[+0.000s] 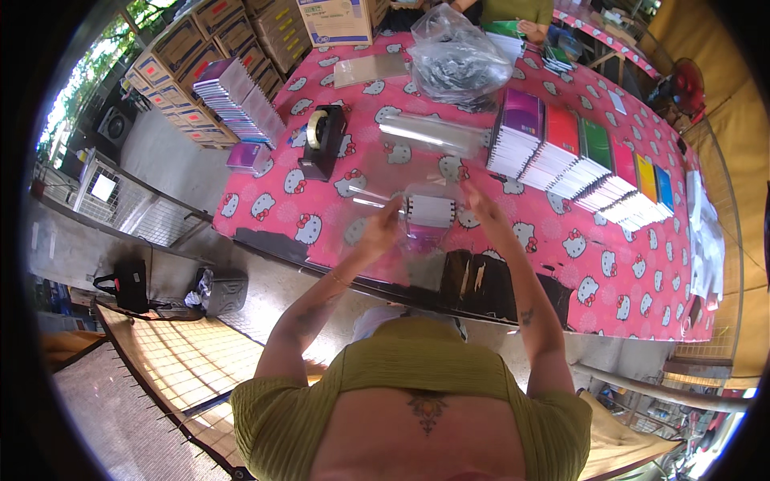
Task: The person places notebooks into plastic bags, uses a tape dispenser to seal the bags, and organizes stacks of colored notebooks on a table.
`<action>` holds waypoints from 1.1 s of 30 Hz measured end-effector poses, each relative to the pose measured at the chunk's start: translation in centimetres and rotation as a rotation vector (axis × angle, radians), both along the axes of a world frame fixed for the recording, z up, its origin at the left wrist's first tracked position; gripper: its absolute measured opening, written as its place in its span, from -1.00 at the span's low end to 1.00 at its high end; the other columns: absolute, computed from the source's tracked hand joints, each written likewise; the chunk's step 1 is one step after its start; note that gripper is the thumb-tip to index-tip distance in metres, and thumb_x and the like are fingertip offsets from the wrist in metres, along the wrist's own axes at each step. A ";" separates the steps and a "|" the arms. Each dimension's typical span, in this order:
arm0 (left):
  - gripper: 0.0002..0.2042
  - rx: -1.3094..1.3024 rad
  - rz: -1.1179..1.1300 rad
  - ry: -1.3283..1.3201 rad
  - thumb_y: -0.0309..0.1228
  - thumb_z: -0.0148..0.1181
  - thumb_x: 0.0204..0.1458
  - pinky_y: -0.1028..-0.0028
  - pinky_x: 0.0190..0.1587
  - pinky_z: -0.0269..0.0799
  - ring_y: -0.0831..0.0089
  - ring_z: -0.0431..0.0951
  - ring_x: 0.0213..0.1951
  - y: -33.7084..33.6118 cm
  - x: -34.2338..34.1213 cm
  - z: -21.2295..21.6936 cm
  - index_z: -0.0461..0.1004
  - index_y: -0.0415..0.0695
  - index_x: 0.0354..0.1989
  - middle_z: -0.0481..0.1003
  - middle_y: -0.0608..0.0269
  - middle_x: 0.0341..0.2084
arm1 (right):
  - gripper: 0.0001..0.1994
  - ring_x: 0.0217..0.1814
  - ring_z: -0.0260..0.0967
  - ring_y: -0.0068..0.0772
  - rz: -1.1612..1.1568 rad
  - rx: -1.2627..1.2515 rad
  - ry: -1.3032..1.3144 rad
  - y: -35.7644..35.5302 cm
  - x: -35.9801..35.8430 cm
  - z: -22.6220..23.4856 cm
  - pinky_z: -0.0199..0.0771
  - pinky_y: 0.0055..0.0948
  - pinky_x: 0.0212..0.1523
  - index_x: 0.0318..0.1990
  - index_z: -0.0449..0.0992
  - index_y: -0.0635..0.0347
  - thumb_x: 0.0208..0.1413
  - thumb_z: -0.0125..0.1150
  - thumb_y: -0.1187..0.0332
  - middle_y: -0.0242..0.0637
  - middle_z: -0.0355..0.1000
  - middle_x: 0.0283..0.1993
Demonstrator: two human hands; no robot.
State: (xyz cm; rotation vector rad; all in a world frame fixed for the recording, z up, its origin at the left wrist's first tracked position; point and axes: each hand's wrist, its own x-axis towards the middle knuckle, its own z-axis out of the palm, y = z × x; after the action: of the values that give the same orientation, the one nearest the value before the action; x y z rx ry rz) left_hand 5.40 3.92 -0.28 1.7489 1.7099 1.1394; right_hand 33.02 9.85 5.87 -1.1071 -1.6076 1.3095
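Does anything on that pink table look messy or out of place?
Nothing looks spilled or damaged. The coloured notebooks lie fanned in neat rows, and the tape dispenser stands upright. Only the clear plastic bag at the far end looks crumpled.

1. Stacked brown cardboard boxes with coloured labels (210,50): upper left of frame.
2. White-faced cardboard carton (335,20): top centre.
3. Crumpled clear plastic bag (457,54): upper centre.
4. Small clear plastic sleeve (427,215): frame centre, between both hands.

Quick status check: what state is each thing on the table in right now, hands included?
Left hand: gripping the clear bag's edge.
Right hand: gripping the bag's other side.
Clear bag: held open above the table.
Small notebook stack: inside the bag.
Tape dispenser: upright, untouched.
Coloured notebook row: fanned out, leaning.
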 end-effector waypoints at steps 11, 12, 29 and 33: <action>-0.76 -0.414 0.305 -0.663 -0.31 0.35 0.04 0.52 -0.50 0.36 0.58 0.40 -0.51 8.9 -23.7 4.3 0.54 -0.14 -0.17 0.44 0.39 -0.49 | -0.69 0.17 0.31 -0.23 0.033 0.907 -0.536 -4.5 -5.0 10.0 0.14 -0.08 0.23 -0.05 0.58 -0.04 0.01 0.38 0.25 -0.34 0.36 0.19; -0.77 -0.336 0.324 -0.719 -0.32 0.35 0.04 0.55 -0.50 0.35 0.59 0.39 -0.53 8.6 -23.6 3.9 0.55 -0.14 -0.18 0.42 0.40 -0.52 | -0.69 0.14 0.32 -0.26 0.017 0.928 -0.560 -4.8 -5.8 9.9 0.15 -0.09 0.20 -0.05 0.58 -0.04 0.02 0.37 0.25 -0.37 0.37 0.18; -0.74 0.068 -0.693 -0.364 -0.64 0.27 0.05 0.52 -0.25 0.44 0.60 0.52 -0.32 3.9 -5.8 10.2 0.60 -0.19 -0.07 0.56 0.25 -0.39 | -0.56 -0.03 0.46 -0.29 -0.024 0.743 -0.802 -5.5 -9.6 7.4 0.16 -0.16 0.10 -0.02 0.59 0.01 -0.09 0.42 0.10 -0.38 0.56 -0.14; -0.77 0.060 -0.752 -0.082 -0.55 0.34 0.00 0.41 -0.13 0.39 0.43 0.47 -0.21 6.0 -3.2 11.4 0.62 -0.12 -0.13 0.47 0.26 -0.31 | -0.55 -0.04 0.47 -0.26 0.020 0.722 -0.766 -4.8 -9.5 7.8 0.20 -0.18 0.07 -0.03 0.60 0.03 -0.08 0.41 0.07 -0.35 0.55 -0.13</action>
State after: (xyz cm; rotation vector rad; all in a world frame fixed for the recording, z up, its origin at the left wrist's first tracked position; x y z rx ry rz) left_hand 2.18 9.87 11.08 2.0714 0.8277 0.8904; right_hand 23.48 5.03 13.69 -1.1593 -2.3658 0.1956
